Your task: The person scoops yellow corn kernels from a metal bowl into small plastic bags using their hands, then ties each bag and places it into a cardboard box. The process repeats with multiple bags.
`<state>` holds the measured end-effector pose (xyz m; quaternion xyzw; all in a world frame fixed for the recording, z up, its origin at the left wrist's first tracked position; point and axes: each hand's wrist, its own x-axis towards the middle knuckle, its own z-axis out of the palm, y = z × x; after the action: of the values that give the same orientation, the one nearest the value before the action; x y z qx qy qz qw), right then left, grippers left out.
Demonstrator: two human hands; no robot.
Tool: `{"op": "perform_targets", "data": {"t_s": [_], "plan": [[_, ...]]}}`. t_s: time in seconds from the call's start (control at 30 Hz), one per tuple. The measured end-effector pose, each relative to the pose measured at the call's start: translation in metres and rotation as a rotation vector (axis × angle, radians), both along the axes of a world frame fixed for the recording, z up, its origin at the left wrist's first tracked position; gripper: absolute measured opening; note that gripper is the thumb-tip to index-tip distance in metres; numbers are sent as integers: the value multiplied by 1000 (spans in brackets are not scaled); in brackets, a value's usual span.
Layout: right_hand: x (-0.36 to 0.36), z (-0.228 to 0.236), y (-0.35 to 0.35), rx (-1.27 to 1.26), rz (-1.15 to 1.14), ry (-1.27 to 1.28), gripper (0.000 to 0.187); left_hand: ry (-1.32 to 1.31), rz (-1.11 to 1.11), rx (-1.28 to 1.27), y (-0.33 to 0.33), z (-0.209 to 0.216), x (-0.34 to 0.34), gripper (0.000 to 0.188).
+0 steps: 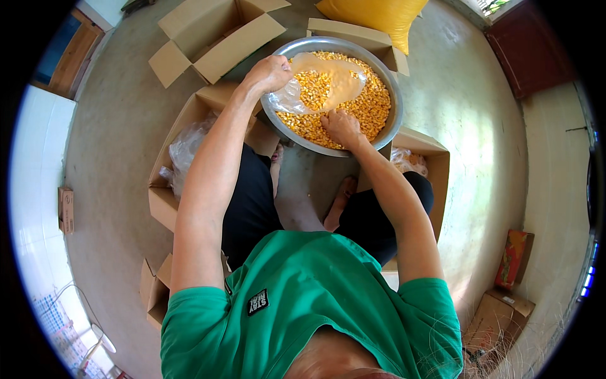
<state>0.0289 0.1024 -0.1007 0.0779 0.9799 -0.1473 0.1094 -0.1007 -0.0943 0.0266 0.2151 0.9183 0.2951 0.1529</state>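
A round metal basin (395, 120) full of yellow corn kernels (369, 107) sits in front of me, resting over cardboard boxes. My left hand (270, 72) grips the edge of a clear plastic bag (328, 82) that lies open over the kernels, partly filled. Fingers curled, my right hand (341, 126) is dug into the corn at the basin's near side, just below the bag's mouth. Whether it holds kernels is hidden.
An open cardboard box (173, 189) with clear plastic bags stands at my left, another box (432, 170) with bags at my right. More open boxes (214, 38) lie behind the basin, beside a yellow sack (379, 16). My knees and feet are under the basin.
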Motion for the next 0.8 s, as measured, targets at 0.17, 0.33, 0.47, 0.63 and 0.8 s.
{"op": "perform_targets", "data": {"t_s": [0.17,0.33,0.47,0.63,0.8], "plan": [[2,4,-2,-20,-2,-3,44,20,0,-7,2,-4,-2,28],[3,2,-1,-14,18,11,43,13,-4,-31,4,-4,-2,27],[4,11,-4,-1,36,11,37,-4,3,-7,2,-6,-2,25],[0,4,0,30,-11,19,30,-7,5,-6,2,-3,1,23],[-1,7,6,15,-65,81,32,-11,19,-30,1,-1,2,24]]}}
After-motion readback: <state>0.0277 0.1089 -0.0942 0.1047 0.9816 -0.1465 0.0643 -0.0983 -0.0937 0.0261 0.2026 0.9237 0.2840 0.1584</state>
